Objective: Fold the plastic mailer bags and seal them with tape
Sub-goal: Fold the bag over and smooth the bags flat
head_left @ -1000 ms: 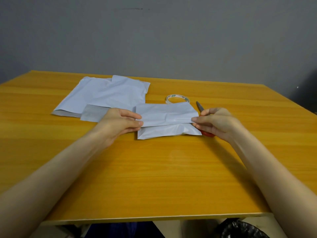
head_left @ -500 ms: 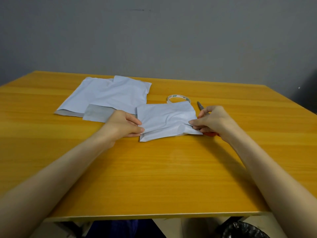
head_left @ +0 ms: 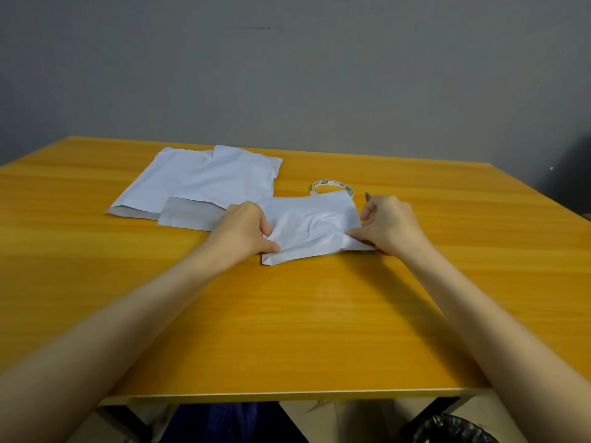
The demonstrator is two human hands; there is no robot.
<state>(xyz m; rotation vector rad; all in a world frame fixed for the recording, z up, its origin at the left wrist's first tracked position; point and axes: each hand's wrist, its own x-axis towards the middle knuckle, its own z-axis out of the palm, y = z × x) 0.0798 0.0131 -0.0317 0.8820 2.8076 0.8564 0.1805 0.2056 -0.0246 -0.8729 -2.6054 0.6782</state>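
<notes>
The left hand [head_left: 246, 225] and the right hand [head_left: 390, 223] hold one white plastic mailer bag [head_left: 315, 223]. It lies crumpled and partly folded on the orange wooden surface [head_left: 287, 314], directly between the two hands. The left fingers [head_left: 270, 246] are curled and pinch the left edge of the bag, with the thumb near the front corner. The right fingers [head_left: 355, 233] are pressed together and pinch the right edge near its front corner. Just behind the right fingers lies a roll of tape [head_left: 332, 186], at the far edge of the bag. The right hand mostly hides the scissors [head_left: 368, 196]; only the grey tip shows well. Behind the left fingers and to their left, more mailer bags [head_left: 204, 180] lie flat and overlap each other. The nearest one shows a grey flap [head_left: 188, 214], which reaches up to the left hand.
</notes>
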